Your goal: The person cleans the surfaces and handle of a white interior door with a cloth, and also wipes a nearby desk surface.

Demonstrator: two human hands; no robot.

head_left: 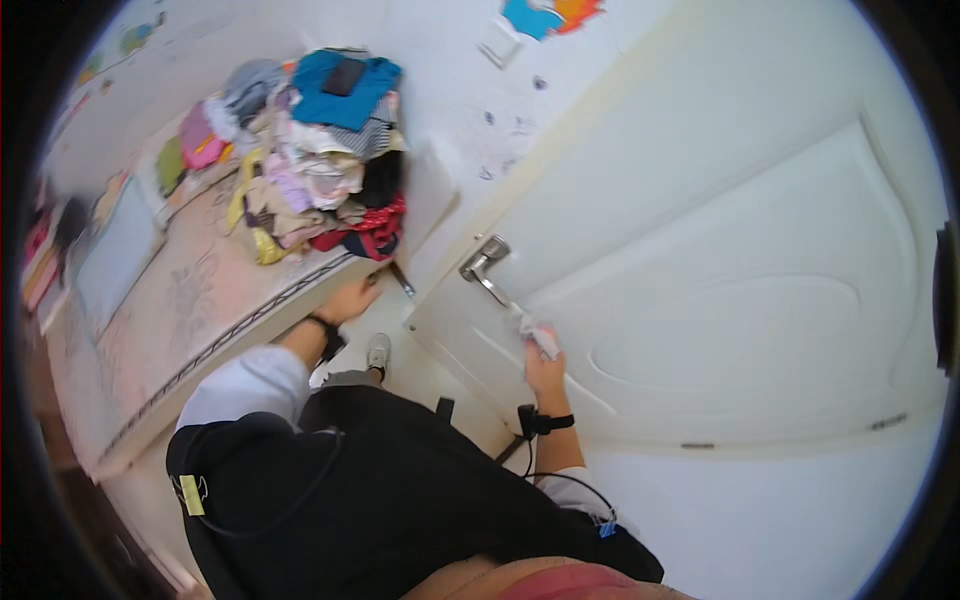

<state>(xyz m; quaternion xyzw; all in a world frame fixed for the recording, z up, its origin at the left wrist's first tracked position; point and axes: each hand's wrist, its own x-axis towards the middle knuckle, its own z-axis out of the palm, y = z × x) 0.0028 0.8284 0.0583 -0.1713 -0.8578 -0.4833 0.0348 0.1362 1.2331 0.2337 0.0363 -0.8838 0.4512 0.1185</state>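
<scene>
My right hand (pixel 543 368) is closed around a crumpled white cloth or tissue (pixel 537 334), just beside the free end of the metal door handle (pixel 492 284). The cloth seems to reach the lever's tip; whether it presses on it is hard to tell. The handle's plate (pixel 487 257) is fixed to a white panelled door (pixel 700 270). My left hand (pixel 350 299) hangs by the side edge of the bed, its fingers loosely stretched and apart, with nothing visible in them. I cannot tell whether the fingertips touch the bed's edge.
A tall pile of folded clothes (pixel 320 170) sits on the bed's corner, a dark flat object (pixel 343 77) on top. The patterned bed (pixel 200 300) runs along the left, with a pale blue board-like item (pixel 120 255) on it. A shoe (pixel 378 352) shows on the floor between bed and door.
</scene>
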